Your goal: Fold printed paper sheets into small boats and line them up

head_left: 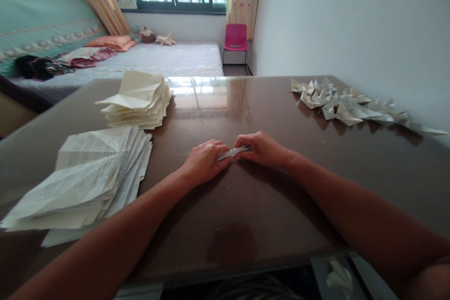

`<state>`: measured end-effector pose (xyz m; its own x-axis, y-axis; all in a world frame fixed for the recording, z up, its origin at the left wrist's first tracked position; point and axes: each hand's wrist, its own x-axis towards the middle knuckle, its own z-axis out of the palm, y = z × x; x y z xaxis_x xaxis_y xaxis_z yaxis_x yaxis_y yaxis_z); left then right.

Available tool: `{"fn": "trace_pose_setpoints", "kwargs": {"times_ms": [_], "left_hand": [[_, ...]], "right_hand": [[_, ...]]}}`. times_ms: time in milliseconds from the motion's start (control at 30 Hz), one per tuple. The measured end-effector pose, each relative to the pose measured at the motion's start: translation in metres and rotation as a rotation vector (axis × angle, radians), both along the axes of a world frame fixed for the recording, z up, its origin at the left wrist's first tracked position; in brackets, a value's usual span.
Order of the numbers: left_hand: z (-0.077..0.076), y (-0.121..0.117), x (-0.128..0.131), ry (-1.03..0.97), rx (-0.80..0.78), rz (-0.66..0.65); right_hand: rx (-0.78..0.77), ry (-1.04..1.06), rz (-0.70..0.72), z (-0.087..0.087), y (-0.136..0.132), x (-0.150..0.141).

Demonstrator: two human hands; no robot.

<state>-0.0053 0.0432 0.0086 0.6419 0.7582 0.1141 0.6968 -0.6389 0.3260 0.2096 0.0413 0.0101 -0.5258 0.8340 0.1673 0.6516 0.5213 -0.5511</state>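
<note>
Between my two hands, just above the middle of the brown table, is a small piece of folded paper, seen edge-on. My left hand is closed on its left end, fingers curled round it. Its right end is pinched by my right hand, with thumb and fingers pressed together. The fingers cover much of the paper, so its full shape is hidden. To the left lies a stack of creased, printed sheets. Behind that stands a second stack of cream sheets.
Several folded paper pieces with pointed tips are grouped at the table's far right, near the white wall. Beyond the table are a bed and a pink chair. A crumpled paper piece lies below the front edge.
</note>
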Motion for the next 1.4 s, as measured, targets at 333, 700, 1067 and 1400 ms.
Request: {"fn": "trace_pose_setpoints", "kwargs": {"times_ms": [333, 700, 1067, 1400], "left_hand": [[0.000, 0.004, -0.003, 0.029, 0.050, 0.028], [0.001, 0.006, -0.006, 0.080, 0.156, -0.037], [0.000, 0.001, -0.003, 0.074, 0.169, -0.060], [-0.001, 0.009, -0.007, 0.063, 0.179, -0.051]], "right_hand": [[-0.023, 0.004, 0.029, 0.003, 0.003, 0.005], [-0.010, -0.039, 0.037, 0.006, 0.005, 0.009], [0.196, -0.089, 0.166, 0.001, 0.003, 0.001], [0.118, -0.122, 0.054, 0.000, 0.011, 0.013]]}}
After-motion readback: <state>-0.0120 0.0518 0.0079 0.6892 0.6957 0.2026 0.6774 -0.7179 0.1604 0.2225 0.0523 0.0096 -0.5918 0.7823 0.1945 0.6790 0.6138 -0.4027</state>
